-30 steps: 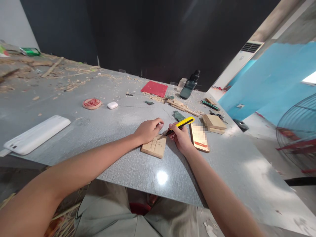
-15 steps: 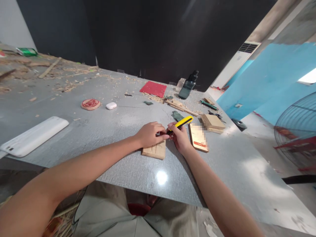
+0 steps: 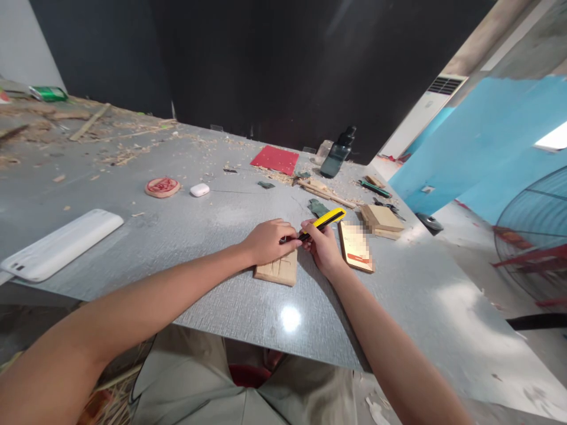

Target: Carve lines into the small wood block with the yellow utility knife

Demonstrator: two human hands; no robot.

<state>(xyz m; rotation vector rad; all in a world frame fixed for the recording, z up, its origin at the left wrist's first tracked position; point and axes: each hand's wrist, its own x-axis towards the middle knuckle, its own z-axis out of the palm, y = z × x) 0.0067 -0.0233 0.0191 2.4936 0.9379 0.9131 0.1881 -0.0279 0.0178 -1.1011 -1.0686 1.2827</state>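
A small flat wooden block (image 3: 278,270) with carved lines lies on the grey table (image 3: 221,224). My left hand (image 3: 268,241) rests curled on the block's far end, with its fingertips by the knife's tip. A yellow utility knife (image 3: 322,222) is gripped in my right hand (image 3: 322,247), tip pointing left and down at the block's far edge. The blade's contact point is hidden by my left fingers.
A phone (image 3: 355,245) lies right of my right hand, with stacked wood pieces (image 3: 381,220) beyond it. Farther off sit a dark bottle (image 3: 338,152), red mat (image 3: 275,159), round carved disc (image 3: 162,186), white earbud case (image 3: 199,189) and long white device (image 3: 57,243). Wood shavings litter the far left.
My left hand slid right over the block's far end and met the knife tip. My right hand shifted slightly. Since half a second ago nothing has visibly moved.
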